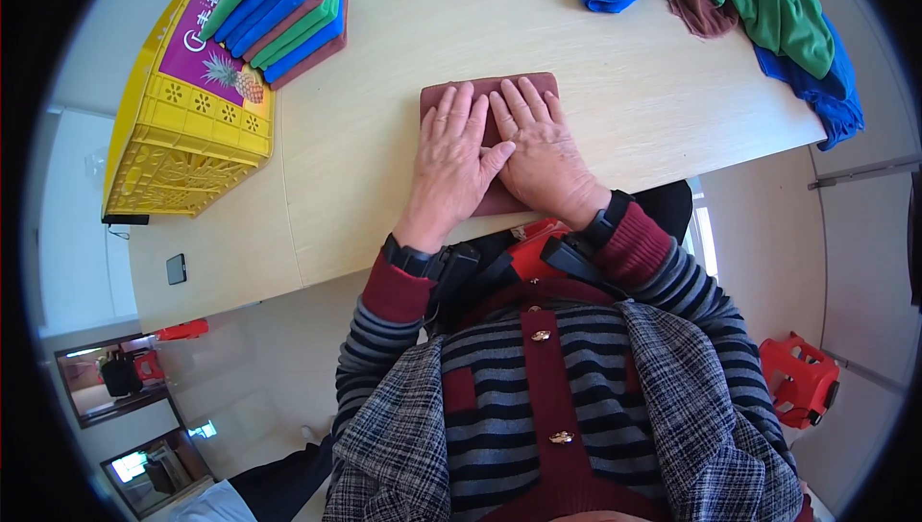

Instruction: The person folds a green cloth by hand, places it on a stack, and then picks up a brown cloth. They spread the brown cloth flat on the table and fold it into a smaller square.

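Observation:
A brown cloth [499, 201], folded into a neat rectangle, lies flat near the front edge of the table. My left hand [448, 155] rests palm down on its left half, fingers stretched out toward the far edge. Beside it my right hand [544, 155] presses flat on the right half, fingers extended. My left thumb touches the right hand. Neither hand grips anything; together they cover much of the cloth. At the far left stands a stack of folded cloths [293, 27] in green, blue and brown. Loose, crumpled cloths [773, 8] of the same colours are heaped at the far right.
A yellow plastic crate [187, 162] stands at the table's left, next to the folded stack. Nearer lies a small dark flat object [176, 269]. Some loose cloth hangs over the right edge of the pale table [355, 176]. A red stool [799, 383] is on the floor at right.

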`<state>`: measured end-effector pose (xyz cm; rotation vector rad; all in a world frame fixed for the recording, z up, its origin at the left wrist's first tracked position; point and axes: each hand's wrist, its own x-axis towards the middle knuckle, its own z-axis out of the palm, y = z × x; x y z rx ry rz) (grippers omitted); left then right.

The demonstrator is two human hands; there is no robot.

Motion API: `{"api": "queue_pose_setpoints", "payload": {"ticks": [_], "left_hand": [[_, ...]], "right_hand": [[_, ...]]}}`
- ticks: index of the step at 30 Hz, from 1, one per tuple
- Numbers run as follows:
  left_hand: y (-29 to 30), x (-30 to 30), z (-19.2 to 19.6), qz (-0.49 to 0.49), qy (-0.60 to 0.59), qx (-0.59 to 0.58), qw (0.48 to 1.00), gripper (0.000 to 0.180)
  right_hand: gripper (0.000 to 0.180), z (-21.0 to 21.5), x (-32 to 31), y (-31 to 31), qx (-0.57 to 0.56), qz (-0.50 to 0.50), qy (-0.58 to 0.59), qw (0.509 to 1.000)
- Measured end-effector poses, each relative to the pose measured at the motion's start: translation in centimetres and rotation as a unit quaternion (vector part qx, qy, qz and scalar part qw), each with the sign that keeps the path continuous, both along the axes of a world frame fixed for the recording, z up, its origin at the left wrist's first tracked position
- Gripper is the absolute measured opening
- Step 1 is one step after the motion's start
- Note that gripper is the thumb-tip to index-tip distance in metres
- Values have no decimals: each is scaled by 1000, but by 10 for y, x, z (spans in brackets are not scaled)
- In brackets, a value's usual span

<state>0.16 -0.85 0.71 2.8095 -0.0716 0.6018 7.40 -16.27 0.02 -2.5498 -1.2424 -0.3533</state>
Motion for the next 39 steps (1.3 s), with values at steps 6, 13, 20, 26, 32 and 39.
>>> {"api": "queue_pose_setpoints", "payload": {"ticks": [6, 13, 20, 26, 32, 39], "left_hand": [[1, 4, -9, -8, 77, 14, 997, 77], [0, 4, -7, 9, 68, -5, 998, 80], [1, 0, -8, 31, 71, -6, 997, 82], [3, -8, -12, 55, 72, -11, 996, 83], [5, -15, -12, 80, 70, -37, 994, 88], [3, -23, -9, 115, 82, -9, 990, 88]], "right_hand": [[67, -2, 4, -4, 11, 8, 54, 998], [71, 1, 10, -3, 16, 10, 81, 997], [71, 1, 10, -3, 27, 7, 86, 996], [73, 3, 7, -6, 40, 4, 91, 995], [78, 4, 6, -14, 45, -24, 86, 995], [79, 5, 5, -30, 49, -55, 86, 994]]}}
